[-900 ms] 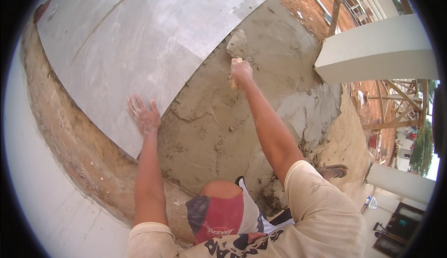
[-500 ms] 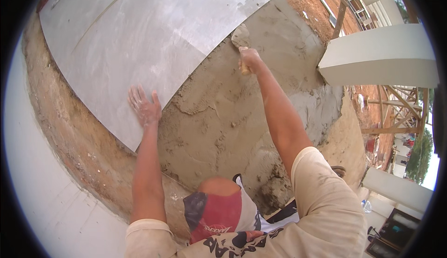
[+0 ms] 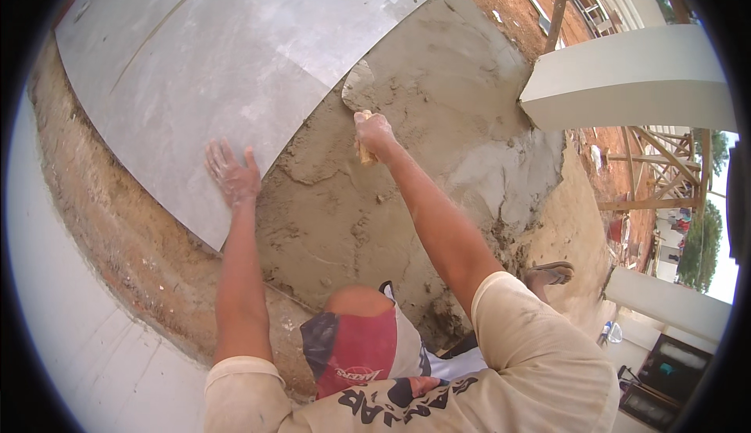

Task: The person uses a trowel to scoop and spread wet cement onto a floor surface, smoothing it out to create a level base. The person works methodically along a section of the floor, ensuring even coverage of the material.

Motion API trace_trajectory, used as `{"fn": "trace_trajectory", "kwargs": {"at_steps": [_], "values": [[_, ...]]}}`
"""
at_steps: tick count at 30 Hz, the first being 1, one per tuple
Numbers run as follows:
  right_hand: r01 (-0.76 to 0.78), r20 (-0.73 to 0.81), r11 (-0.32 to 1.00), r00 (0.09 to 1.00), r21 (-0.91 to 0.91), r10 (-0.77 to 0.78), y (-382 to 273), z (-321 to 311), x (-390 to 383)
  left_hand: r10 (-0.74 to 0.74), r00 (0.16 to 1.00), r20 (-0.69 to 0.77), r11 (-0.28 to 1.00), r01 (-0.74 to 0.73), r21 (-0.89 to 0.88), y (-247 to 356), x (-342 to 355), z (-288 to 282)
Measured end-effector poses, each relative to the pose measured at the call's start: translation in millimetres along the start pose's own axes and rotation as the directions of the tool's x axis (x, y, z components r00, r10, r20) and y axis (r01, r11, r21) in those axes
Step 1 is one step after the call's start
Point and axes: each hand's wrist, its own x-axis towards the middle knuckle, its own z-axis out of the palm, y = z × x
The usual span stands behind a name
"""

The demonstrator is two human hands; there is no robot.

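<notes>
My left hand (image 3: 233, 175) lies flat on the grey tiles (image 3: 195, 57), fingers spread, close to their near corner. With my right hand (image 3: 374, 134) I grip the handle of a trowel (image 3: 360, 82), its blade at the tiles' right edge and smeared with mortar. Wet grey mortar (image 3: 375, 206) covers the ground to the right of the tiles, smooth in parts and rough in others. Mortar dust whitens the fingers of both hands. My bare knee (image 3: 360, 300) is bent near the mortar's near edge.
A white wall (image 3: 70, 292) curves along the left, with a strip of bare, dirty ground (image 3: 102, 175) beside it. At the right stands a pale pillar (image 3: 626, 81). Beyond it are reddish soil and wooden framing (image 3: 657, 167). A lump of mortar (image 3: 442, 319) sits beside my leg.
My right hand has drawn the trowel nearer and to the left along the tile edge. My left hand stays flat on the tiles. The view has shifted slightly.
</notes>
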Motion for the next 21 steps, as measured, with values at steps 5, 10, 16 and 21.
{"fn": "trace_trajectory", "kwargs": {"at_steps": [5, 10, 16, 21], "values": [[0.122, -0.102, 0.985, 0.986, -0.118, -0.134, 18, -10, -14, -0.010, 0.999, 0.037, 1.000, 0.010, -0.001, -6, 1, 0], [0.055, -0.098, 0.997, 0.994, 0.058, -0.049, 1, -47, 13, -0.021, 0.998, 0.053, 1.000, 0.021, 0.015, -4, 0, -4], [0.018, 0.026, 0.992, 0.999, 0.126, -0.021, -6, -27, 6, 0.000, 1.000, 0.017, 0.999, 0.000, -0.037, -4, 1, -2], [0.002, 0.079, 0.989, 0.997, 0.150, -0.014, 14, 20, -33, 0.001, 1.000, -0.001, 1.000, -0.001, -0.017, -7, -1, -1]]}}
